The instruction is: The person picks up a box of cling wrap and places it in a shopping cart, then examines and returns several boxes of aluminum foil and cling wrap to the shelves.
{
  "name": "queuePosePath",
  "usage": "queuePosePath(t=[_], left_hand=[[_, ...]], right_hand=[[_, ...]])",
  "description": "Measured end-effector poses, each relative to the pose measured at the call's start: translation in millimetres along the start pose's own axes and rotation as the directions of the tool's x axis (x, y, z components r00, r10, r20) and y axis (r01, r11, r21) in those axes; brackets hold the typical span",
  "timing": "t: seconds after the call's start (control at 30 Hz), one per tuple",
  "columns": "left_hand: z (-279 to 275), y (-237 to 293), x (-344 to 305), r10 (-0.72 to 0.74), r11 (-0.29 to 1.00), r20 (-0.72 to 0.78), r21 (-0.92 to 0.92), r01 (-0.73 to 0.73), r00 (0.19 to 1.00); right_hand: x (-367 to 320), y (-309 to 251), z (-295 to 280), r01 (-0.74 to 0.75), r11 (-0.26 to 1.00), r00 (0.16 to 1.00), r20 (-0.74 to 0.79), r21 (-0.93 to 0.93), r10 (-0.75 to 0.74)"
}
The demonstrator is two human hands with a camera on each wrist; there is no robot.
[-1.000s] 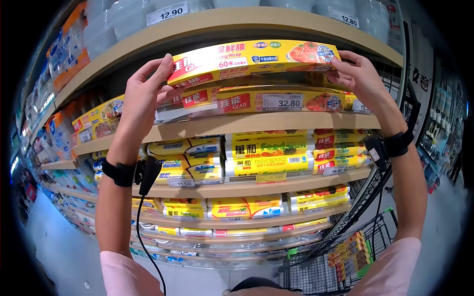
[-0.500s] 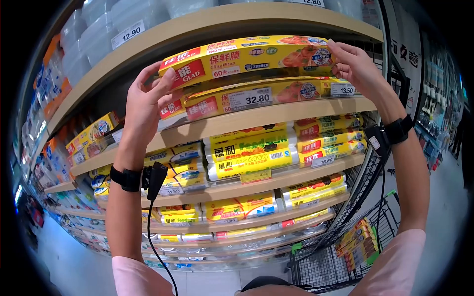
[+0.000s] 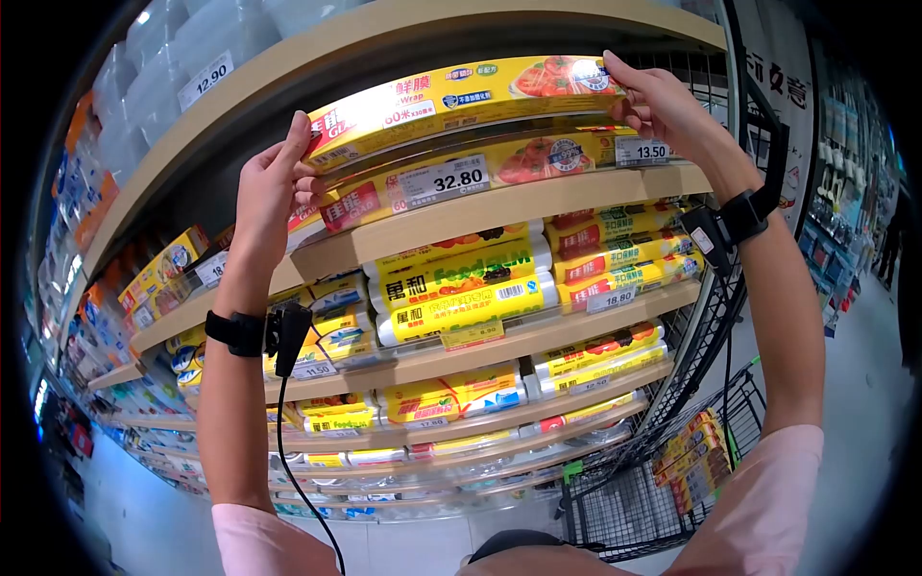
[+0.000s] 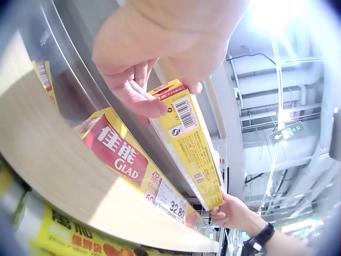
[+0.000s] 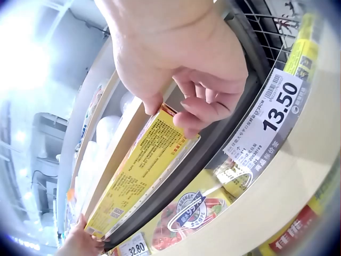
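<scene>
Both hands hold a long yellow Glad cling wrap box [image 3: 466, 94] by its ends, in front of a shelf. My left hand [image 3: 267, 197] pinches the left end between thumb and fingers. At the other end, my right hand [image 3: 667, 108] has its thumb on the top edge and curled fingers beneath. The left wrist view shows a barcode and small print on the box's back [image 4: 184, 136]. More print shows on the held box [image 5: 141, 168] in the right wrist view. Just below it, a similar Glad box [image 3: 360, 204] sits on the shelf behind a 32.80 price tag [image 3: 444, 180].
Curved wooden shelf edges [image 3: 519, 213] run close below and above the hands. Lower shelves hold yellow rolls [image 3: 466, 300]. Clear plastic containers [image 3: 158, 72] stand above left. A black wire cart [image 3: 615, 509] with several yellow boxes [image 3: 696, 461] stands at lower right.
The box has rolled in both hands: its narrow upper face showed half a second ago, now its lower edge face does. Shelves and box have shifted left in the head view.
</scene>
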State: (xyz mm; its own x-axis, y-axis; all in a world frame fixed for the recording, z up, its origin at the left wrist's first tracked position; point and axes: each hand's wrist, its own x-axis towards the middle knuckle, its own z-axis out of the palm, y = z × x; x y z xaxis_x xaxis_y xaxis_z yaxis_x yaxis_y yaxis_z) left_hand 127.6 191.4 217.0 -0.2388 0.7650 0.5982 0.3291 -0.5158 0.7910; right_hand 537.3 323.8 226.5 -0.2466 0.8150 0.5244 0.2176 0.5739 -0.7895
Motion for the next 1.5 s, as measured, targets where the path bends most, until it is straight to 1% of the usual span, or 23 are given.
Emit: queuePosePath(t=[0.03,0.13,0.23,0.37,0.4,0.5,0.63,0.7,0.77,0.9,0.97,1.0,1.1,1.13,1.23,1.27,1.37,1.47,1.5], left_hand=[[1.1,0.2,0.9,-0.008,1.000,-0.011,0.028,0.009,1.000],[3.4,-1.5,1.9,-0.034,0.998,0.034,0.046,0.032,0.999],[-3.1,-20.2,13.6,0.134,0.990,0.048,0.026,-0.135,0.990],[-6.5,-20.8,16.5,0.169,0.984,0.044,0.059,-0.171,0.985],[-4.6,-17.7,13.6,0.175,0.982,0.049,0.069,-0.178,0.983],[-4.9,-17.2,9.2,0.196,0.968,0.094,0.143,-0.208,0.976],[0.9,-17.9,8.3,0.234,0.942,0.123,0.216,-0.257,0.964],[2.1,-18.5,8.1,0.234,0.943,0.111,0.217,-0.253,0.966],[4.1,-17.0,5.6,0.227,0.937,0.089,0.250,-0.243,0.970],[-1.2,-21.6,10.3,0.239,0.941,0.093,0.225,-0.254,0.967],[-2.9,-18.3,8.1,0.233,0.939,0.092,0.236,-0.249,0.968],[-3.7,-16.3,6.4,0.227,0.933,0.110,0.261,-0.249,0.968],[-8.7,-13.2,2.4,0.163,0.924,0.171,0.318,-0.211,0.972],[-9.6,-14.3,1.5,0.157,0.925,0.178,0.318,-0.208,0.971],[-11.8,-14.7,-0.3,0.143,0.929,0.184,0.314,-0.196,0.972],[-10.5,-12.3,-1.7,0.136,0.933,0.182,0.308,-0.188,0.974],[-12.4,-13.4,-1.1,0.134,0.925,0.199,0.326,-0.194,0.971],[-14.5,-15.0,0.5,0.140,0.920,0.198,0.336,-0.202,0.970],[-14.9,-15.0,1.2,0.143,0.920,0.194,0.336,-0.202,0.971]], right_hand=[[1.4,0.8,-1.5,-0.005,1.000,1.000,0.002,-0.002,0.005],[1.7,0.8,0.3,0.026,0.999,0.999,0.021,-0.047,-0.025],[5.1,1.7,6.8,0.121,0.991,0.993,0.018,-0.054,-0.120],[7.0,6.6,13.7,0.189,0.977,0.979,-0.057,-0.100,-0.195],[7.5,6.5,12.2,0.175,0.973,0.981,-0.051,-0.149,-0.185],[12.9,12.6,9.8,0.221,0.956,0.971,-0.049,-0.195,-0.234],[20.9,19.8,5.4,0.299,0.938,0.954,0.041,-0.178,-0.296],[19.9,19.0,5.2,0.311,0.932,0.950,0.077,-0.186,-0.302],[19.4,19.8,6.1,0.327,0.925,0.945,0.077,-0.195,-0.318],[16.6,19.5,8.9,0.350,0.917,0.937,0.077,-0.194,-0.341],[8.7,12.6,10.5,0.315,0.920,0.949,0.074,-0.233,-0.306],[5.7,10.4,12.1,0.297,0.921,0.955,0.071,-0.252,-0.289],[6.9,14.6,12.6,0.340,0.895,0.940,0.140,-0.287,-0.312],[11.1,19.8,13.8,0.354,0.871,0.935,0.143,-0.340,-0.324],[12.4,23.3,19.2,0.351,0.870,0.936,0.143,-0.347,-0.321],[11.2,22.0,20.2,0.310,0.873,0.951,0.119,-0.377,-0.286],[12.0,21.8,18.1,0.332,0.882,0.942,0.155,-0.333,-0.297],[14.2,23.0,18.9,0.354,0.834,0.935,0.137,-0.422,-0.328],[14.6,22.6,19.9,0.359,0.840,0.933,0.146,-0.408,-0.328]])
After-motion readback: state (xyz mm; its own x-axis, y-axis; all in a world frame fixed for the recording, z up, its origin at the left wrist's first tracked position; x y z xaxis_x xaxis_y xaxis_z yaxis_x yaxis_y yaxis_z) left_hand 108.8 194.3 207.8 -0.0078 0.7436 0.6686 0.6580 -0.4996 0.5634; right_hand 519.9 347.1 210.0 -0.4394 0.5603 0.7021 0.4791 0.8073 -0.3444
